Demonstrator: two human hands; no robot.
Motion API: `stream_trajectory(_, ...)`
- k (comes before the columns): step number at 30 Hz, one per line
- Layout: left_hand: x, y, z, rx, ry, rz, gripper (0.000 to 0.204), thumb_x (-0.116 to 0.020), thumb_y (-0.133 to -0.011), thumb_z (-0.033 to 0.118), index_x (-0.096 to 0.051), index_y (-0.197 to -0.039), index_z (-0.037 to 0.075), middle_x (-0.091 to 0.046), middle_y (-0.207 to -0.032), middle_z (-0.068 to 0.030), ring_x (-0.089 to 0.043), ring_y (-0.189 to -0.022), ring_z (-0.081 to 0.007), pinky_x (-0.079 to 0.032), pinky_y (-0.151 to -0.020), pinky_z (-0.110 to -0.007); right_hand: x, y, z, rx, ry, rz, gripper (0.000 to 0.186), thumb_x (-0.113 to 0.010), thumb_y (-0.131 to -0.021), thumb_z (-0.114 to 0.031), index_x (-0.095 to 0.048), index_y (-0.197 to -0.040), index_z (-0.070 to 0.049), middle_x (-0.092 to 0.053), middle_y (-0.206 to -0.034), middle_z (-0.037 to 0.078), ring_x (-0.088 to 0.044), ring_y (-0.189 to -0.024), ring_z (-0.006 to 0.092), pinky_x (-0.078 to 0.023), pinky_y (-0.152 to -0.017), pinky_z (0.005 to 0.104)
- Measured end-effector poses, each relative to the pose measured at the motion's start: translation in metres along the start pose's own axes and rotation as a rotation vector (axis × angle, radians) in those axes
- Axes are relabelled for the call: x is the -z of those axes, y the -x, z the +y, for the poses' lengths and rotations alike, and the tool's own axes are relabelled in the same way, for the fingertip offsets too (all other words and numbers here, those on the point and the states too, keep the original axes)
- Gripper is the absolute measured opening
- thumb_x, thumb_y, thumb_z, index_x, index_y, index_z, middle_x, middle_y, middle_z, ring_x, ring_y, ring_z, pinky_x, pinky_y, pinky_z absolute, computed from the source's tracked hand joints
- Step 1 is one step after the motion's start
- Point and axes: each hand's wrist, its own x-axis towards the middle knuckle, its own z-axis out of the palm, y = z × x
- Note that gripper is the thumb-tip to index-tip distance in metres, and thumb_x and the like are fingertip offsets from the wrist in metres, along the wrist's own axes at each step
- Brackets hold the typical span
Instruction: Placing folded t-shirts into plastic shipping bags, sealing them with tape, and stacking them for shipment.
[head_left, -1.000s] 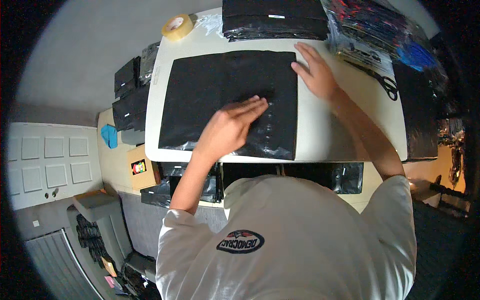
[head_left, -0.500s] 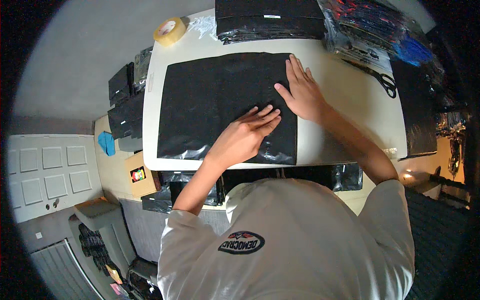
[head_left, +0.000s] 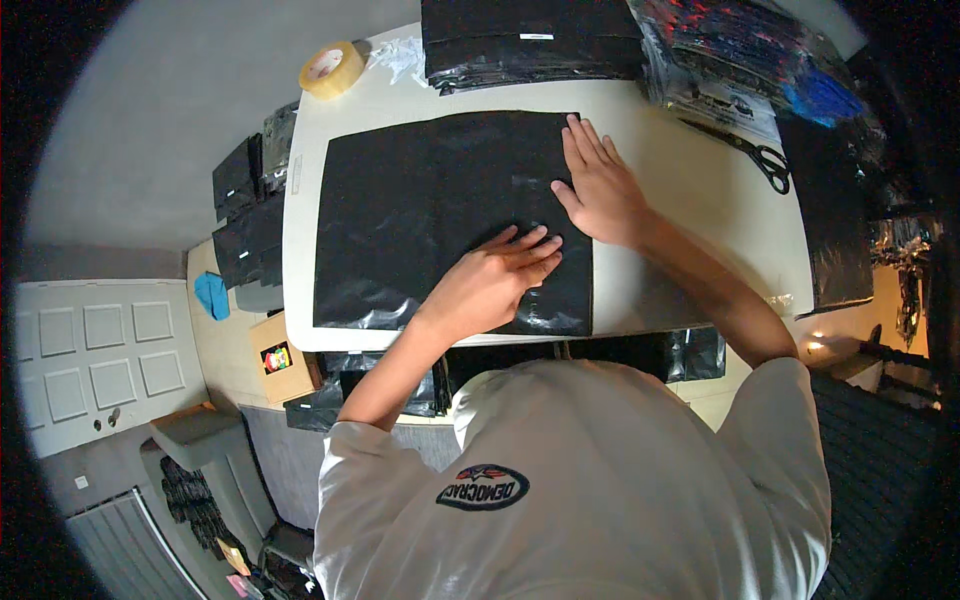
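A large black plastic sheet or bag lies flat on the white table in front of me. My left hand rests on its lower right part, fingers spread and pointing to the right. On its right edge, near the top right corner, lies my right hand, with the fingers stretched out and the thumb apart. Neither hand grips anything; both press flat on the black plastic.
A roll of clear tape stands at the far left beside white scraps. Stacked black bags sit at the back. Black scissors lie on the right, below clear-wrapped packages. More black packages are beyond the left edge.
Both hands stay in nearly the same places on the black plastic. The whole view has shifted slightly.
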Motion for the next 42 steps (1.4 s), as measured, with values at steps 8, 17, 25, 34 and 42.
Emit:
stream_trajectory(8,0.003,-0.002,-0.001,-0.027,-0.017,-0.014,0.051,-0.068,-0.086,0.005,-0.064,-0.136,0.002,-0.056,-0.152,-0.0117,-0.049,-0.145,-0.0297,-0.037,-0.123,-0.049,-0.006,0.001,0.000,0.017,0.102,0.049,0.081,-0.056,-0.101,-0.049,-0.041,-0.149,0.013,-0.033,-0.161,0.033,-0.028,-0.153,0.0459,-0.027,-0.123,0.0592)
stream_trajectory(17,0.010,-0.006,-0.001,-0.047,-0.048,-0.076,0.058,-0.069,-0.083,0.004,-0.060,-0.140,0.001,-0.053,-0.154,-0.0129,-0.048,-0.145,-0.0306,-0.036,-0.124,-0.050,0.001,0.000,0.007,0.046,0.097,0.037,0.079,-0.056,-0.102,-0.051,-0.039,-0.154,0.006,-0.032,-0.164,0.027,-0.028,-0.154,0.0424,-0.026,-0.123,0.0583)
stream_trajectory(25,0.028,-0.048,-0.018,-0.176,0.038,-0.227,0.086,-0.076,-0.083,0.010,-0.036,-0.157,0.000,-0.040,-0.163,-0.0183,-0.037,-0.151,-0.0367,-0.035,-0.125,-0.050,0.004,-0.005,0.053,0.233,0.060,0.066,0.057,-0.055,-0.104,-0.037,-0.047,-0.153,-0.010,-0.041,-0.164,0.009,-0.038,-0.151,0.0319,-0.034,-0.118,0.0626)
stream_trajectory(34,0.041,-0.089,-0.033,-0.203,-0.094,-0.407,0.125,-0.094,-0.061,0.031,-0.026,-0.159,-0.005,-0.029,-0.167,-0.0225,-0.029,-0.155,-0.0390,-0.030,-0.127,-0.052,0.014,-0.008,0.057,0.137,0.057,-0.089,0.059,-0.050,-0.107,-0.030,-0.036,-0.161,-0.013,-0.031,-0.170,0.002,-0.025,-0.158,0.0295,-0.024,-0.124,0.0611)
stream_trajectory(42,0.043,-0.067,0.002,-0.310,-0.230,-0.462,0.117,-0.085,-0.068,0.056,-0.036,-0.157,-0.001,-0.034,-0.166,-0.0176,-0.033,-0.153,-0.0363,-0.035,-0.121,-0.056,0.006,-0.005,0.060,0.184,0.080,0.032,0.057,-0.053,-0.105,-0.032,-0.043,-0.156,-0.011,-0.038,-0.167,0.003,-0.031,-0.155,0.0292,-0.032,-0.120,0.0609)
